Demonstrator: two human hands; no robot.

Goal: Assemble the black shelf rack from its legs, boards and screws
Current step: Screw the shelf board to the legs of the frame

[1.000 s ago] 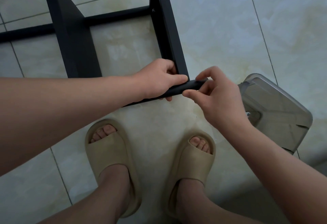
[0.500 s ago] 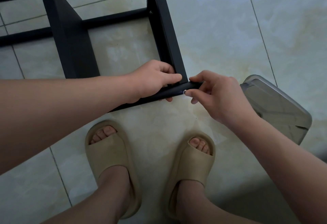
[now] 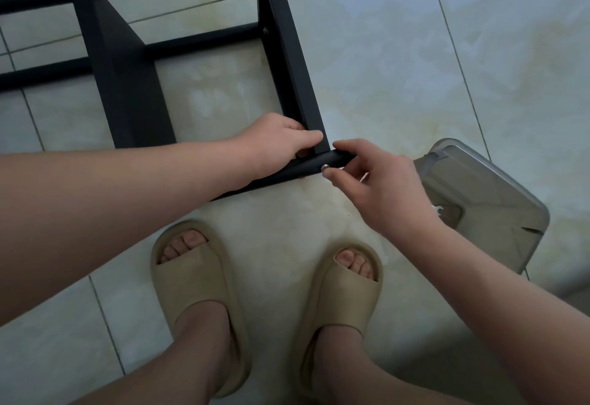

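Observation:
The partly built black shelf rack lies on its side on the tiled floor, with two boards standing up from the far rails. My left hand grips the near black leg where the right board meets it. A silver screw sits in the side of that leg near its end. My right hand pinches the screw's head, thumb below it and index finger over the leg's tip.
A grey lidded plastic box stands on the floor just right of my right hand. My two feet in beige slides stand below the leg. Pale floor tiles spread to the right and far side.
The screw head now shows in the leg's side. My right hand's fingers have shifted round it and my wrist has turned. The left hand has stayed on the leg.

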